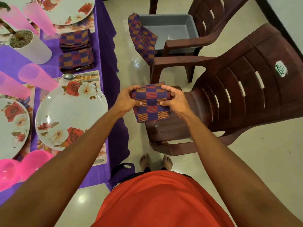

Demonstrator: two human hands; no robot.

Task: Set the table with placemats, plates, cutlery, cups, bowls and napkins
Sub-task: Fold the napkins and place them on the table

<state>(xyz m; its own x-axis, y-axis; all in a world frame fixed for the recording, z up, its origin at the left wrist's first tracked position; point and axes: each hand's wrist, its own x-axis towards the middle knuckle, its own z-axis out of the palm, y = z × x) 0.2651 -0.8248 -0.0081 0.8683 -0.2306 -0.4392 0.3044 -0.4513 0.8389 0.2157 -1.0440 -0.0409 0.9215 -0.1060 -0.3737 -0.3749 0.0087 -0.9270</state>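
A: Over the front of the near chair (237, 99), just off the table (105, 51): one folded napkin (150, 105) is held in the air. The left hand (127, 99) and right hand (174, 100) each pinch a side, thumbs on top and fingers (165, 87) curled over the far edge. The grip is narrow and full of cloth.

B: Failure modes?

A: Judgement only. The fold may spring open if one hand lets go before the napkin is laid down. A loose corner swung left could drag the spoon (70, 76) or catch the rim of the plate (49, 122), as both sit close to the table edge.

B: Clearance?

A: Two folded napkins (76, 51) lie near that edge with only a thin strip of purple cloth beside them. The floor gap between table and chair is open. The spare napkin (142, 36) hanging over the grey tub (170, 25) is well apart.
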